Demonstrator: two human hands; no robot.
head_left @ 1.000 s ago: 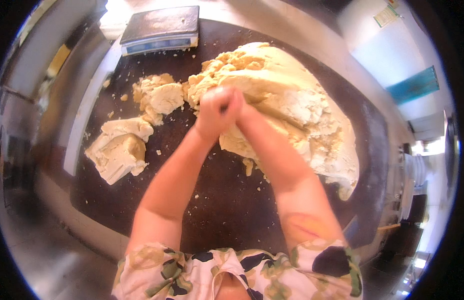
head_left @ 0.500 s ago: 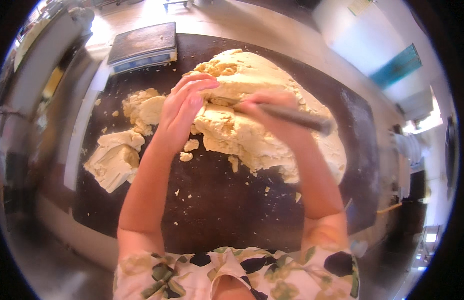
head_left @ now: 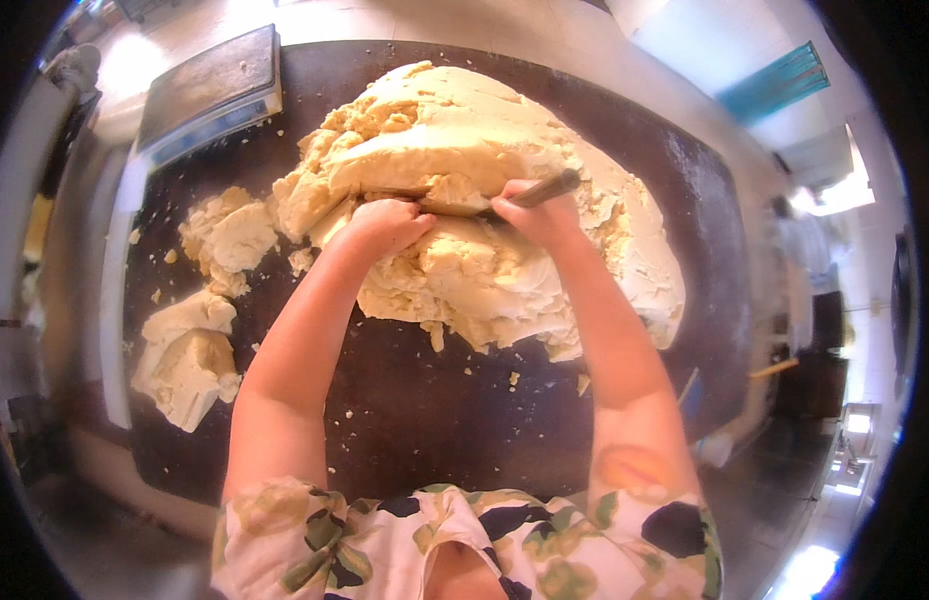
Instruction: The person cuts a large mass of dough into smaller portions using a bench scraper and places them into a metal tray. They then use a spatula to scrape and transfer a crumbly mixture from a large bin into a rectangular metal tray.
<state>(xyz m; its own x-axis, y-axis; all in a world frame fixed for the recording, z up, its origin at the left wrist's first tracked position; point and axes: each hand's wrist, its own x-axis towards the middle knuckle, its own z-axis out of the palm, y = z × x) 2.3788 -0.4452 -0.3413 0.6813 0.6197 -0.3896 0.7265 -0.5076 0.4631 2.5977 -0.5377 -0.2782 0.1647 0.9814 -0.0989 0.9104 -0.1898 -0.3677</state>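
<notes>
A very large mound of pale yellow dough [head_left: 464, 140] lies on the dark tabletop, a long groove cut across its middle. My right hand [head_left: 544, 212] is closed round the dark handle of a knife [head_left: 556, 188]; its blade runs leftward along the groove, partly sunk in the dough. My left hand [head_left: 389, 226] presses into the groove near the blade's far end, fingers curled down on the dough, their tips hidden. Left of the mound lie a crumbly lump of dough [head_left: 229, 230] and a smoother cut chunk [head_left: 189, 360].
A flat scale [head_left: 209, 95] stands at the table's far left corner. The dark table [head_left: 444, 410] carries scattered dough crumbs and white smears. Pale floor shows beyond its far edge, with a blue-green panel [head_left: 774, 85] at the upper right.
My left hand has gone from raised, extended fingers to curling down into the dough. The knife handle, earlier pointing right and nearer, now tilts up and away. The view has shifted slightly.
</notes>
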